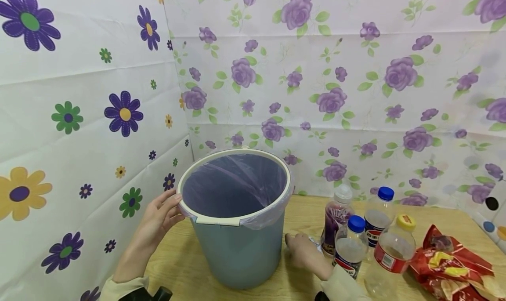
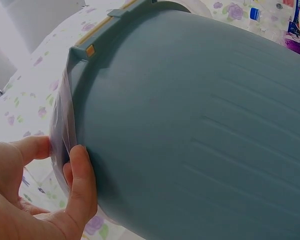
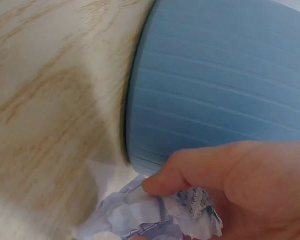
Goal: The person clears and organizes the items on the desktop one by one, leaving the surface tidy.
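A blue-grey trash bin (image 1: pixel 241 252) with a cream rim stands upright on the wooden table, lined with a thin clear plastic bag (image 1: pixel 262 217) folded over its edge. My left hand (image 1: pixel 160 219) grips the bin's left rim; in the left wrist view, thumb and fingers (image 2: pixel 82 182) pinch the rim and bag overhang from both sides. Low beside the bin's right side, my right hand (image 1: pixel 306 253) holds crumpled paper (image 3: pixel 140 215), white with some print, between thumb and fingers. Part of that paper is hidden by the hand.
Right of the right hand stand a purple-labelled bottle (image 1: pixel 336 217), two blue-capped bottles (image 1: pixel 351 244) and a yellow-capped bottle (image 1: pixel 395 248). A torn red snack bag (image 1: pixel 454 266) lies farther right on the table (image 1: pixel 178 266). Flowered sheets (image 1: pixel 356 116) hang behind and at left.
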Demonstrator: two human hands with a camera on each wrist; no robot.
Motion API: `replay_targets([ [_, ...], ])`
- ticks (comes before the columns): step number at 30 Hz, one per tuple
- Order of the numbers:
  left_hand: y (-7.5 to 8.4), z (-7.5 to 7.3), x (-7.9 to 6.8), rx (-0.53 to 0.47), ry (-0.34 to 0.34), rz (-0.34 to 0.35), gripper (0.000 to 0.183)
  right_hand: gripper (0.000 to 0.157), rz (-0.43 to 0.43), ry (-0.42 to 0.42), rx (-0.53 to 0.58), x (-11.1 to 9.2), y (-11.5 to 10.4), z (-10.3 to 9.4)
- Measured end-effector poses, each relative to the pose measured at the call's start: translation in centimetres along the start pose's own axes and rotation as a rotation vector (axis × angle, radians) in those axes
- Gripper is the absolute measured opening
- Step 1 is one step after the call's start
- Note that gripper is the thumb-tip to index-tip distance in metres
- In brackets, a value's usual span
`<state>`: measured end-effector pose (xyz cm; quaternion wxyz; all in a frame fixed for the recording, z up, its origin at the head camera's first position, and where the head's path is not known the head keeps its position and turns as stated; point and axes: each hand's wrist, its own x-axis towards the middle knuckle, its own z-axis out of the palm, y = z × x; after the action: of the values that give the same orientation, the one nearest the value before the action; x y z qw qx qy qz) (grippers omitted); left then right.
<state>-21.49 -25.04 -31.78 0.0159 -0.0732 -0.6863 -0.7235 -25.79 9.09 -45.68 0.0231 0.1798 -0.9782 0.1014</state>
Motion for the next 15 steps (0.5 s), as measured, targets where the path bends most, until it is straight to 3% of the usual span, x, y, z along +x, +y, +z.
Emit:
replay_targets([
  [7, 0.1, 0.1, 0.0, 0.006, 0.008, -0.003, 0.062, 0.025, -0.03, 0.114, 0.079, -0.7, 0.4, -1.8],
  [15, 0.1, 0.1, 0.0, 0.011, 0.009, -0.01, 0.063, 0.031, -0.032, 0.23, 0.057, -1.3, 0.0, -4.1],
])
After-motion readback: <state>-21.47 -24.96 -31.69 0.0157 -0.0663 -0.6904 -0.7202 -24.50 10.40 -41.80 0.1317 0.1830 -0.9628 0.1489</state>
